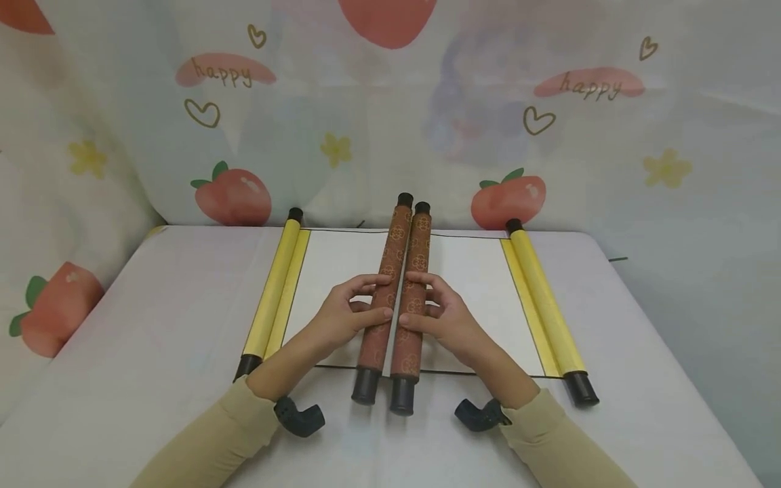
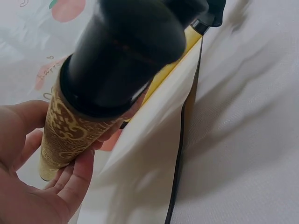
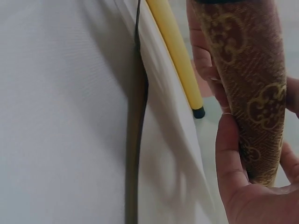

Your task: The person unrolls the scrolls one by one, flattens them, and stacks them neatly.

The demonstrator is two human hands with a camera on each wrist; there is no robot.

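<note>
Two brown patterned scroll rolls with black end caps lie side by side, touching, on the middle of an unrolled white scroll sheet (image 1: 342, 261). My left hand (image 1: 384, 295) grips the left roll (image 1: 390, 251), thumb over its near part and fingers on its far part. My right hand (image 1: 406, 299) grips the right roll (image 1: 417, 254) the same way. In the left wrist view the left roll (image 2: 70, 135) and its black cap (image 2: 126, 51) sit against my left hand (image 2: 32, 182). In the right wrist view my right hand (image 3: 238, 182) wraps the right roll (image 3: 252, 84).
The white sheet ends in a yellow roller at the left (image 1: 274, 291) and another at the right (image 1: 543, 298), both with black ends. All lies on a white-covered table (image 1: 152, 352). A strawberry-print curtain (image 1: 232, 196) hangs close behind.
</note>
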